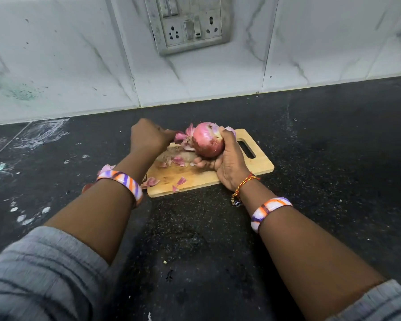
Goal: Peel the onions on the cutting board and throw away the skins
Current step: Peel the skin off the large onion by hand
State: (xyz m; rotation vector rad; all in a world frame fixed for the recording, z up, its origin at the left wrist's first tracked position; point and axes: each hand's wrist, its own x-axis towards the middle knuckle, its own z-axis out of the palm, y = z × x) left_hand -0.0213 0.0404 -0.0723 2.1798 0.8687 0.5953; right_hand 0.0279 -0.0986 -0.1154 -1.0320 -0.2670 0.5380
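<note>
Black speckled countertop (322, 158), wooden cutting board (259, 165) lying centre frame, onion skin scraps (105, 169) just left of it

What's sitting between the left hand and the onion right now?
In the head view, a loose flap of pink skin spans from the left hand, which pinches it, to the onion held by the right hand.

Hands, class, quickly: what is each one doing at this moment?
Left hand: closed, pinching a strip of onion skin and pulling it away.
Right hand: closed around the red onion, holding it above the cutting board.
</note>
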